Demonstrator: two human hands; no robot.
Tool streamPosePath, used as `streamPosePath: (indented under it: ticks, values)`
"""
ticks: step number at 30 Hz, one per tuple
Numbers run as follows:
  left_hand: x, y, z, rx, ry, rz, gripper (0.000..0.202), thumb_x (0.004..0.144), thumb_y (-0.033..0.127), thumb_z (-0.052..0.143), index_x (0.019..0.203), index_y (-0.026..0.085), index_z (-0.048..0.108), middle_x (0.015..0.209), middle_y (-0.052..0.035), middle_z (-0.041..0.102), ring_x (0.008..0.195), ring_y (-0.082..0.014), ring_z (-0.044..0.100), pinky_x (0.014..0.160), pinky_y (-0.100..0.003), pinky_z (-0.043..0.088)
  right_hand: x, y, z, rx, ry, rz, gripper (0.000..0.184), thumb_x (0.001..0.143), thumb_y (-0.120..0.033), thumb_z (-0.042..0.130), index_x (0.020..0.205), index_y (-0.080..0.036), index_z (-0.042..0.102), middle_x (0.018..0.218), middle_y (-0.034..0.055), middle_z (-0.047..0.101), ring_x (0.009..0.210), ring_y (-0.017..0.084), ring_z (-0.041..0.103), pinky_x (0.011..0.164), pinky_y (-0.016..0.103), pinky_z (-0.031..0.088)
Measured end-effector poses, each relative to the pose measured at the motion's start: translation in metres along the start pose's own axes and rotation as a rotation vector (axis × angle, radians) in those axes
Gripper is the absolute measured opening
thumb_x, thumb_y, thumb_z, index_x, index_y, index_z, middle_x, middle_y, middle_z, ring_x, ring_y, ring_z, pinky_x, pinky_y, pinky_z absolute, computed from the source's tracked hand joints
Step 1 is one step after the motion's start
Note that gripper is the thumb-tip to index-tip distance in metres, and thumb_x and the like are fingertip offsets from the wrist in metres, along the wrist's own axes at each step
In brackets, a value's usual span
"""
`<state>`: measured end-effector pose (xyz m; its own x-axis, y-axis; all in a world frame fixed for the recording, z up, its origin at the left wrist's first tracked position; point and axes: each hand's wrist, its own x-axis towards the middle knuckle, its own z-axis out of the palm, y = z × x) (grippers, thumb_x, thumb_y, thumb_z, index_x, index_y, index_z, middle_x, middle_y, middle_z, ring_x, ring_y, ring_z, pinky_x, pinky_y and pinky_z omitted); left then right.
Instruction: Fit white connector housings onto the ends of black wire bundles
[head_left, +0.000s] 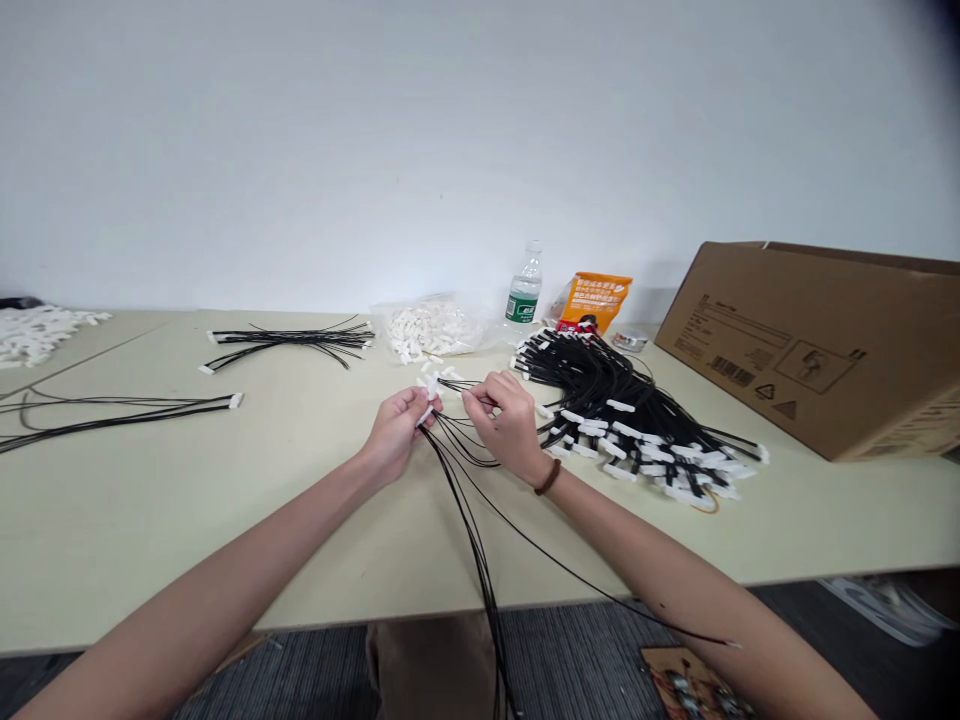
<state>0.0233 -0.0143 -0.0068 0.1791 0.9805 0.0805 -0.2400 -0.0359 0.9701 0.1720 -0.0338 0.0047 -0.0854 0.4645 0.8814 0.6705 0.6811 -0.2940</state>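
Observation:
Near the middle of the table, my left hand is closed on a white plastic connector. Several thin black wires run from there and hang over the table's front edge. To its right, my right hand pinches black wires whose other ends reach toward the white pieces at my left fingertips. One wire stretches under my right forearm toward the lower right. Small white connector housings lie just beyond my hands. How the wire ends sit in the connector is too small to tell.
A heap of black cables with white connectors lies at right, before a cardboard box. Behind stand a water bottle and an orange pouch. A bag of white housings and wire bundles lie back left.

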Motion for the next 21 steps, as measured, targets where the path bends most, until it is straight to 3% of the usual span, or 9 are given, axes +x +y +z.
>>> streamPosePath:
  ticks: [9, 21]
  values:
    - [0.0001, -0.001, -0.0001, -0.002, 0.012, 0.02, 0.024, 0.072, 0.038, 0.06, 0.072, 0.015, 0.055, 0.075, -0.0012, 0.055, 0.055, -0.0052, 0.04, 0.048, -0.019, 0.027, -0.0034, 0.0005, 0.0039, -0.001, -0.126, 0.132, 0.024, 0.085, -0.018, 0.042, 0.061, -0.019, 0.045, 0.061, -0.0003, 0.047, 0.064, 0.014, 0.042, 0.062, 0.027, 0.033]
    - [-0.0003, -0.0009, -0.0009, 0.05, 0.01, 0.049, 0.026, 0.072, 0.041, 0.059, 0.074, 0.016, 0.056, 0.076, -0.0003, 0.056, 0.057, -0.0058, 0.041, 0.052, -0.019, 0.03, -0.0033, -0.0005, 0.0037, -0.094, -0.188, 0.115, 0.024, 0.086, -0.018, 0.041, 0.062, -0.019, 0.041, 0.063, -0.0002, 0.047, 0.066, 0.014, 0.042, 0.063, 0.027, 0.032]
